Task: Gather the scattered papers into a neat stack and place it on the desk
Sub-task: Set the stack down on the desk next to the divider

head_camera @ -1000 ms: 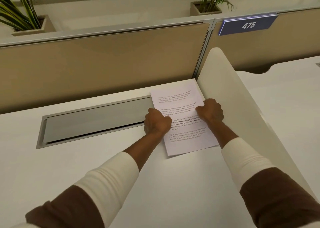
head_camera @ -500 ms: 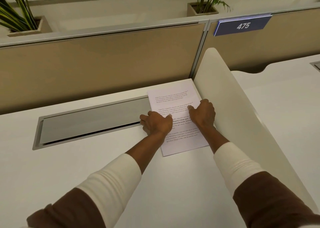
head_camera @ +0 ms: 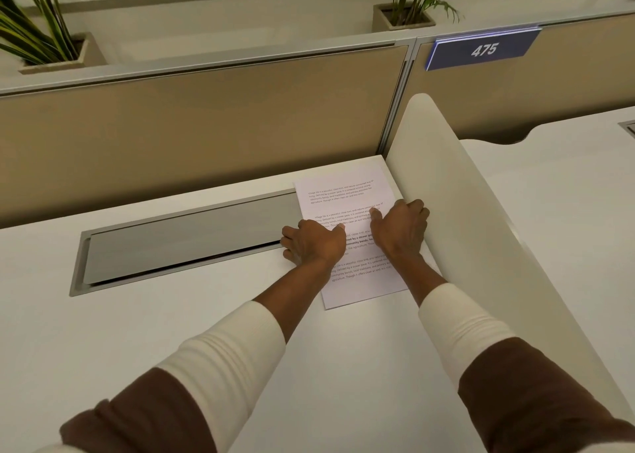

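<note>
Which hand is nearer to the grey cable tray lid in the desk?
Left. The left hand rests at the right end of the grey cable tray lid, half on the papers. The right hand lies farther right, beside the white divider.

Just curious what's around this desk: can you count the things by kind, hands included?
Hands: 2, left hand and right hand
Paper stack: 1
Potted plants: 2
Number sign: 1
Cable tray lid: 1
Total: 7

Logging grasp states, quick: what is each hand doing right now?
Left hand: open, fingers spread flat at the left edge of the paper stack, gripping nothing.
Right hand: open, resting on the stack's right side.
</note>
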`<state>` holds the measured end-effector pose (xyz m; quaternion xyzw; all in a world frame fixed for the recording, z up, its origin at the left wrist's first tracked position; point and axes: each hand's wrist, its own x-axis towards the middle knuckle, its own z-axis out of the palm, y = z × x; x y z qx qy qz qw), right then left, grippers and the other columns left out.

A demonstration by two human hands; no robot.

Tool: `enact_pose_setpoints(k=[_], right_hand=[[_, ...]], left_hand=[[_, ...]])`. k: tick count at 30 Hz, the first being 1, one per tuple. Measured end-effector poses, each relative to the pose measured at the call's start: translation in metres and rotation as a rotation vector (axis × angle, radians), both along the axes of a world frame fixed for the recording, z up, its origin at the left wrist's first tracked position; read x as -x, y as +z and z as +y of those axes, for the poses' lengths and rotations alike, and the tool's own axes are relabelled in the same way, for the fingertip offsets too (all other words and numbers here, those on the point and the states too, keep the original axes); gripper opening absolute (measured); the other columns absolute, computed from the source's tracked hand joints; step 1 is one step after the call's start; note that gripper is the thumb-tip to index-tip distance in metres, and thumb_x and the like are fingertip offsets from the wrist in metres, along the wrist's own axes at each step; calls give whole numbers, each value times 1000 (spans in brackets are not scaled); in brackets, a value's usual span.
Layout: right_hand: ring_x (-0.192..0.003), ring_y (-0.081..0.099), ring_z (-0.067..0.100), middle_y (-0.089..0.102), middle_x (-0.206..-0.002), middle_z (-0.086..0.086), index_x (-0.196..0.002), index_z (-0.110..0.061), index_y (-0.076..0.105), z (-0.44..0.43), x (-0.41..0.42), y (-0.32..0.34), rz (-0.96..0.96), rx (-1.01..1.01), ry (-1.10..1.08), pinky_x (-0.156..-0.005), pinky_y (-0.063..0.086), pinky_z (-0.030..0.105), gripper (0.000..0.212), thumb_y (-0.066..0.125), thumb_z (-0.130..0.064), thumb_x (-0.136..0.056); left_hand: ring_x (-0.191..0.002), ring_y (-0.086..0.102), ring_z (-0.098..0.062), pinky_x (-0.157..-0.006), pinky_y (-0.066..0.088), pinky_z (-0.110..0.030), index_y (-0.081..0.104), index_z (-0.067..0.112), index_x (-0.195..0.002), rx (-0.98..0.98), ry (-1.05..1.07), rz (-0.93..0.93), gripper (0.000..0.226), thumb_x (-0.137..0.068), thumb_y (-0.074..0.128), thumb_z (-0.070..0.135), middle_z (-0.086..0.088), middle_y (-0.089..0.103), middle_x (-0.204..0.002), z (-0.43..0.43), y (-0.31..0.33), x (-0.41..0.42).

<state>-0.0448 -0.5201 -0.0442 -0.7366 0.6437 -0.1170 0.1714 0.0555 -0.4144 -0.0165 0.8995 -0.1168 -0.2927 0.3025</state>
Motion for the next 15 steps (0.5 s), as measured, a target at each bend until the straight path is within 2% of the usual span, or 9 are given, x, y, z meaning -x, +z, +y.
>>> enact_pose_setpoints(k=[11,15], right_hand=[[-128,53,38,58,-139,22,-143,-1,49,15,2,-3,17,54,38,-104,48,49,68,69,-48,-98],[-130,53,40,56,-144,24,-152,-1,42,19,8,1,29,47,49,-106,47,50,76,65,-52,-100]], left_hand=[[-142,44,-34,-118,39,-46,56,9,-137,-25,5,-19,63,-95,74,52,-15,43,-150,0,1,2],[-145,43,-35,-119,40,-46,49,7,-143,-16,-12,-32,73,-94,76,53,-16,42,-153,7,5,1]])
